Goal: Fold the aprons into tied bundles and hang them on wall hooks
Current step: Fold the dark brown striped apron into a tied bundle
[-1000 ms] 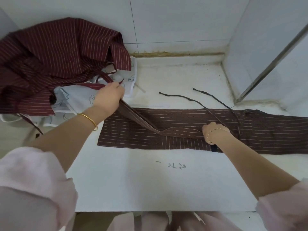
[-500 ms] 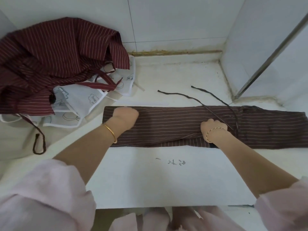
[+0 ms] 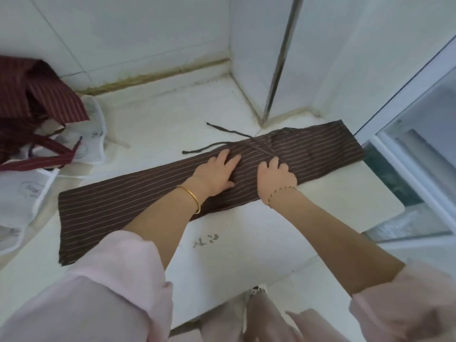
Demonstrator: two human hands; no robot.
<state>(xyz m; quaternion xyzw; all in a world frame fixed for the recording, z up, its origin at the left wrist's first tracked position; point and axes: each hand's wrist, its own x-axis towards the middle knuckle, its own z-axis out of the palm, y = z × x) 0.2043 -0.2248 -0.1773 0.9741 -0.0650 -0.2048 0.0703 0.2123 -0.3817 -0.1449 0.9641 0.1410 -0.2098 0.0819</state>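
Apron [image 3: 103, 213]: matt brown striped cloth. Counter [image 3: 246, 255]: smooth white. Wall tiles [image 3: 138, 28]: glossy. Bangle [image 3: 195, 198]: shiny metal.

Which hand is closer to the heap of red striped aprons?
Left. The left hand lies flat on the folded brown apron, on the side toward the red apron heap; the right hand rests on the same apron beside it, farther away.

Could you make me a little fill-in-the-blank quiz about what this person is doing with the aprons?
1. The left hand and right hand both press on the folded ____ striped apron.
2. The heap of maroon aprons lies to the person's ____.
3. ____ loose dark ties trail off the folded apron's far edge.

Missing words: brown; left; Two
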